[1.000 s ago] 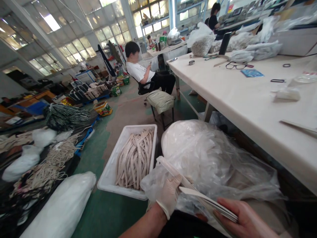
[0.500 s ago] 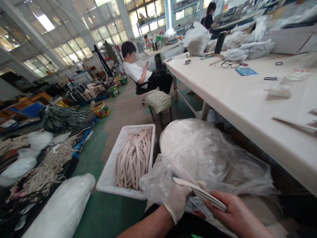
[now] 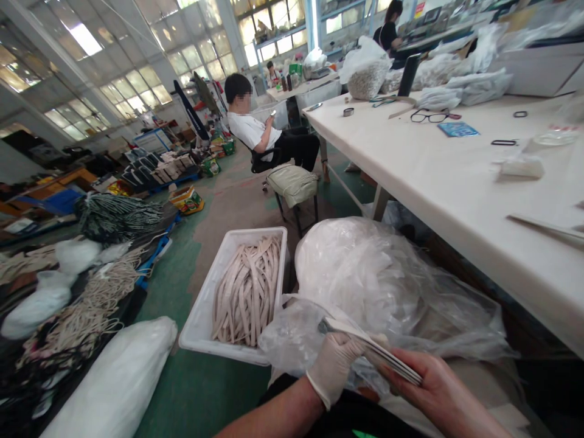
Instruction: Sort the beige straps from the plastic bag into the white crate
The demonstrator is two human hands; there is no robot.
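My left hand (image 3: 335,366), in a white glove, pinches the near end of a thin stack of flat cream strips (image 3: 371,348). My bare right hand (image 3: 433,392) grips the same stack from the right, fingers curled under it. Both hands are low in the view, just in front of a big clear plastic bag (image 3: 378,292) stuffed with pale material. Left of the bag a white plastic crate (image 3: 201,316) on the floor holds several long beige strips (image 3: 246,292).
A long white table (image 3: 433,170) runs along the right, carrying glasses (image 3: 429,115), bags and small black rings. A padded stool (image 3: 292,185) stands ahead. A person (image 3: 264,134) sits beyond it. Cords and white sacks (image 3: 114,383) cover the floor at left.
My gloved left hand has slid right along the stack, closer to my right hand. The stack sits a little lower and nearer the bag. The view has shifted slightly.
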